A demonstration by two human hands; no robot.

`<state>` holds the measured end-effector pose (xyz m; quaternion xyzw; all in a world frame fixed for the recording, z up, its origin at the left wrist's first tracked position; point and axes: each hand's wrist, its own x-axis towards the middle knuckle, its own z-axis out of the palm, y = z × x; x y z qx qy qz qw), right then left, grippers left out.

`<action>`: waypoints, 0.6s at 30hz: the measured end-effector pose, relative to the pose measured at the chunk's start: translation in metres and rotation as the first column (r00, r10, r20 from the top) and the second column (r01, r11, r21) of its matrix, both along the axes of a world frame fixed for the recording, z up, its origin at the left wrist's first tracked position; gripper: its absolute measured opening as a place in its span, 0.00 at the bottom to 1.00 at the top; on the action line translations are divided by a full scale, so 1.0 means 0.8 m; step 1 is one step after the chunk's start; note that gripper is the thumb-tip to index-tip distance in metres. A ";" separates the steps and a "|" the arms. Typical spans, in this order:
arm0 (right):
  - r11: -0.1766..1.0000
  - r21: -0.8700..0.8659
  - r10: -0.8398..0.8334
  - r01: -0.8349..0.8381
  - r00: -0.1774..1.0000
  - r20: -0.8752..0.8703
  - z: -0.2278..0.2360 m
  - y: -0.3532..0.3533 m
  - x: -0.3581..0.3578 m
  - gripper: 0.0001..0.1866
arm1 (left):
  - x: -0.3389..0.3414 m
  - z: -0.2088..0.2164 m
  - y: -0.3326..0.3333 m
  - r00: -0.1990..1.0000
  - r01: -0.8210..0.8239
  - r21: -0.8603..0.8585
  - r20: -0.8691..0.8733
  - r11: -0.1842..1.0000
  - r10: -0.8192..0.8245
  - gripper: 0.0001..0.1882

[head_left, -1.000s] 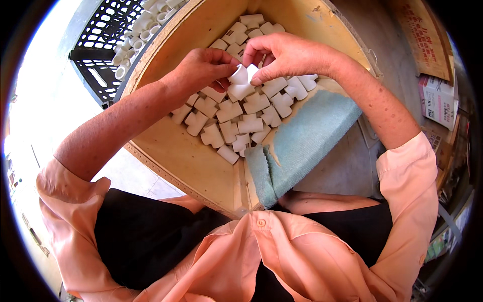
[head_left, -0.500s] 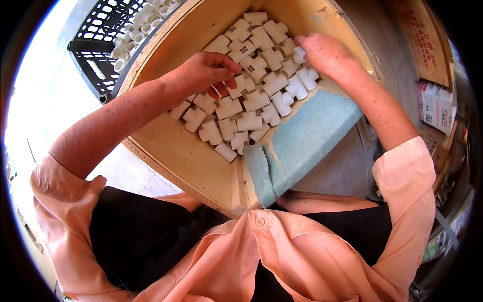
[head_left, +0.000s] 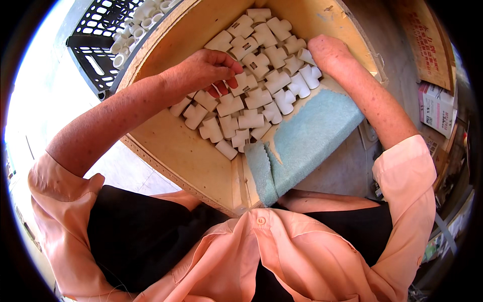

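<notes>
A wooden box (head_left: 196, 146) in front of me holds a slanting layer of white pipe tees (head_left: 256, 65), packed close together. My left hand (head_left: 214, 70) hovers over the tees on the left side. Its fingers are loosely bent and apart, with nothing seen in them. At the right end of the layer my right hand (head_left: 329, 53) is closed, its fingers curled out of sight. A white pipe fitting (head_left: 306, 56) sticks out from beneath this hand and appears gripped by it; the rest of it is hidden.
Light blue cloth (head_left: 317, 131) covers the box's near right edge. Beyond the box on the left, a black plastic crate (head_left: 93, 48) holds more white fittings (head_left: 143, 22). Cardboard (head_left: 422, 40) and a white and pink carton (head_left: 436, 108) stand at the right.
My right hand has shifted slightly right and its fingers have curled in further. The fitting beneath it has shifted right too. My left hand has hardly moved.
</notes>
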<state>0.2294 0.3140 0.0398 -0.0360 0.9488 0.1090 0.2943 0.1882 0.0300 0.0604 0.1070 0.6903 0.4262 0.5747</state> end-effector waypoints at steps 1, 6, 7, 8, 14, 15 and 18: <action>1.000 -0.007 0.001 -0.001 1.000 0.013 0.000 0.000 -0.001 0.10 | 0.001 -0.001 -0.001 1.000 -0.005 0.003 0.001 1.000 0.005 0.14; 0.998 -0.055 -0.003 0.002 1.000 -0.017 -0.012 0.005 -0.001 0.11 | 0.001 -0.002 -0.001 1.000 -0.006 -0.009 -0.003 1.000 0.006 0.13; 0.998 -0.062 0.003 -0.005 1.000 -0.031 -0.014 0.006 0.000 0.11 | 0.001 -0.003 -0.001 1.000 -0.004 -0.006 -0.004 1.000 0.004 0.13; 0.999 -0.052 -0.002 0.001 1.000 -0.024 -0.013 0.003 -0.001 0.11 | 0.001 -0.002 -0.002 1.000 -0.003 -0.004 -0.005 1.000 0.003 0.13; 1.000 -0.001 0.016 -0.016 1.000 -0.013 0.002 -0.011 0.001 0.11 | 0.002 -0.003 -0.005 1.000 0.006 0.012 -0.005 1.000 -0.006 0.14; 1.000 -0.004 0.015 -0.015 0.999 -0.029 0.001 -0.010 0.002 0.11 | 0.002 -0.003 -0.006 1.000 0.013 0.016 -0.009 1.000 -0.012 0.14; 1.000 -0.013 -0.004 0.004 1.000 -0.025 -0.006 -0.005 0.001 0.11 | 0.001 -0.004 -0.005 1.000 0.011 0.013 0.003 1.000 -0.011 0.14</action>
